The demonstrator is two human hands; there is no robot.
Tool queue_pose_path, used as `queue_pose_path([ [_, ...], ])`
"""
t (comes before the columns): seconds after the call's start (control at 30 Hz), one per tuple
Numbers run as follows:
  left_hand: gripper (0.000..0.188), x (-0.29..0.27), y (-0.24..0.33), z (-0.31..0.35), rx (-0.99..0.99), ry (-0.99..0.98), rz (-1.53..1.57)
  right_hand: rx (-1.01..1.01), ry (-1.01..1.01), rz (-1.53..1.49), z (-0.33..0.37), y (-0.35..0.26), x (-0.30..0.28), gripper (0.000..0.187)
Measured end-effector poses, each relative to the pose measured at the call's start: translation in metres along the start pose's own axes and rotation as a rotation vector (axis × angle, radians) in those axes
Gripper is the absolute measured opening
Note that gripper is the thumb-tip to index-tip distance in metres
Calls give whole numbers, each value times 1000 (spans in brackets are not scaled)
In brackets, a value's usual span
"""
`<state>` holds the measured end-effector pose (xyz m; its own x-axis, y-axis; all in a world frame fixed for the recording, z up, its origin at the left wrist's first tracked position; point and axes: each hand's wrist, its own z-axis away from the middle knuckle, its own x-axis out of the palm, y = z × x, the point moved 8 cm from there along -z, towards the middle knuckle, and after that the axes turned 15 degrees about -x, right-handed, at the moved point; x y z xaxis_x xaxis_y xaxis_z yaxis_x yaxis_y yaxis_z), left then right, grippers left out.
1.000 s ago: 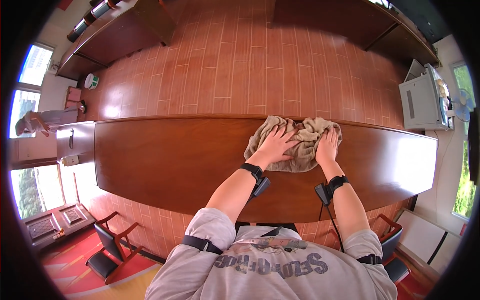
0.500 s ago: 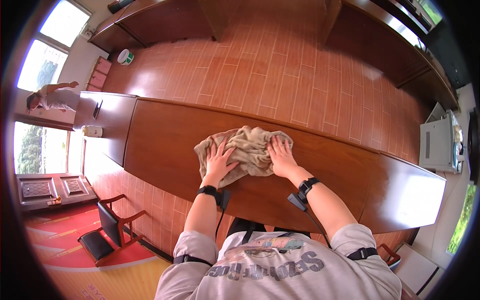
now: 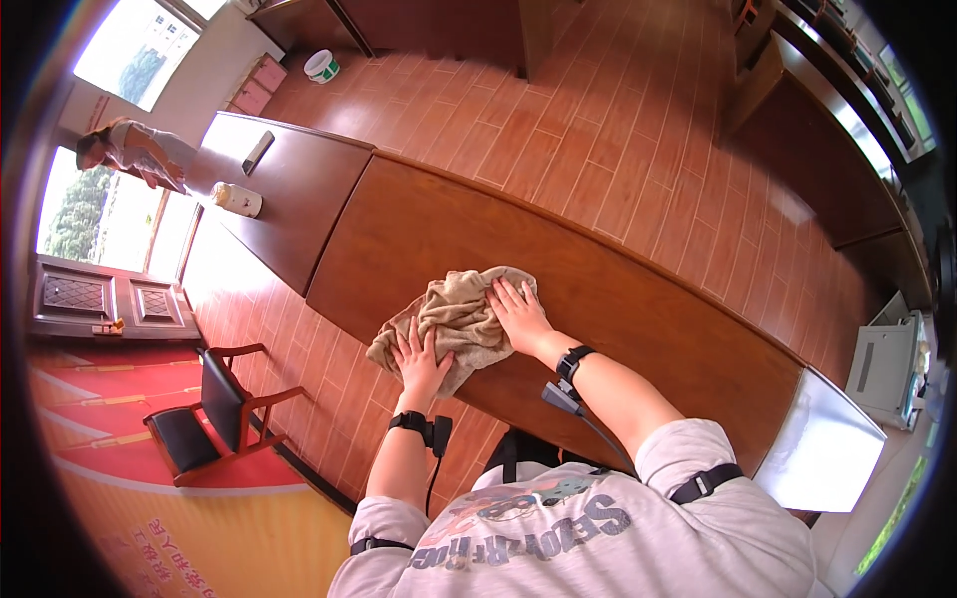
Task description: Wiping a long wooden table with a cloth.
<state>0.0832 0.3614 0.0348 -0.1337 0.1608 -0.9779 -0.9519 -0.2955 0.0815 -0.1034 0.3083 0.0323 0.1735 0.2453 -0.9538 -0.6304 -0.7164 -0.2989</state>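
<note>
A crumpled beige-brown towel (image 3: 457,311) lies bunched on the brown wooden table (image 3: 618,339), toward its left part. My left hand (image 3: 421,361) rests on the towel's near left part with its fingers spread, by the table's near edge. There the cloth reaches over that edge. On the far right part of the same towel, my right hand (image 3: 518,314) presses flat with its fingers stretched out. Both palms face down, and neither hand is closed round the cloth. The tabletop under the towel is hidden.
Left of the table, a joined table section (image 3: 299,189) carries a pale jar (image 3: 237,199) and a dark flat object (image 3: 258,152). Another person (image 3: 150,151) stands beyond it. A black-seated armchair (image 3: 224,409) stands at the near left. Cables hang from my wrist straps.
Both hands and the towel have slid left and nearer to me along the tabletop, to its near edge. My view has turned, and the other person's arms are now lower.
</note>
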Motion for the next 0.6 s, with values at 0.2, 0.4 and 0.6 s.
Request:
queue_pose_path([
  [0.2,74,22,80,49,446,-81,-125,-27,138,-93,131,-9,8,65],
  [0.4,76,44,208,166,1052,-208,-255,354,130,-275,342,-30,8,71],
  [0.6,75,78,312,272,1607,-234,-209,708,181,-285,521,-98,44,72],
])
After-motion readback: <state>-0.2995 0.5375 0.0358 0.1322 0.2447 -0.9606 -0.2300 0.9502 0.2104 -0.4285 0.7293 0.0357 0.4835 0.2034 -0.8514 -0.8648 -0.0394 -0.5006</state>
